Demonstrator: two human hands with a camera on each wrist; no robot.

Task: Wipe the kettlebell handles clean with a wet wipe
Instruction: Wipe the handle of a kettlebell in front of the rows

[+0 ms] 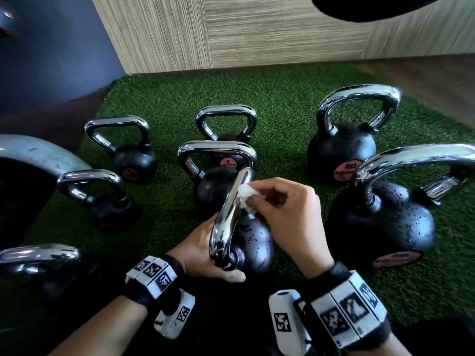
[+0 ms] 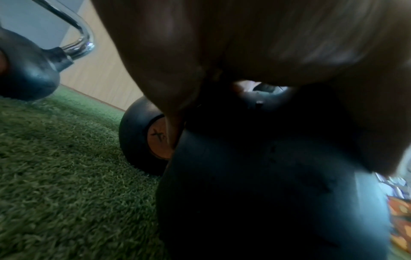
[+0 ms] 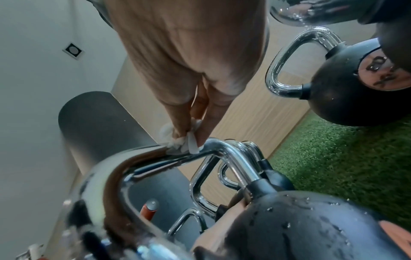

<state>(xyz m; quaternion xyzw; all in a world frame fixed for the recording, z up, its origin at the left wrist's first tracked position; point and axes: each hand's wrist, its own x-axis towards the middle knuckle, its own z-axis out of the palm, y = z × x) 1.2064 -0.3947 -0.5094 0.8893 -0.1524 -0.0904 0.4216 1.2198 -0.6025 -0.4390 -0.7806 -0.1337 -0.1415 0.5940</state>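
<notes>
The kettlebell (image 1: 253, 242) being cleaned sits near the middle of the green turf (image 1: 280, 104), just in front of the person, its black ball speckled with water drops and its chrome handle (image 1: 227, 219) turned edge-on toward the head camera. The handle is bright and mirror-like, with a brown reflection of skin running along its curve in the right wrist view. A small crumpled white wet wipe (image 1: 244, 195) is pressed against the upper right side of that handle. The right hand (image 1: 288, 217) pinches the wipe between thumb and fingertips (image 3: 201, 139), the fingers drawn together and pointing at the chrome. The left hand (image 1: 203, 249) is at the near left side of the kettlebell, where handle meets ball, its thumb lying along the near side; the left wrist view is mostly dark palm and black ball, so how the fingers lie cannot be told. Both wrists wear black bands with white coded markers.

Around it stand other kettlebells with chrome handles: one just behind it (image 1: 213, 170), another farther back (image 1: 226, 124), two on the left, a large wet one (image 1: 380, 219) on the right, and one marked 20 (image 1: 341, 152) at far right. A wood-grain wall (image 1: 257, 32) bounds the far edge of the turf.
</notes>
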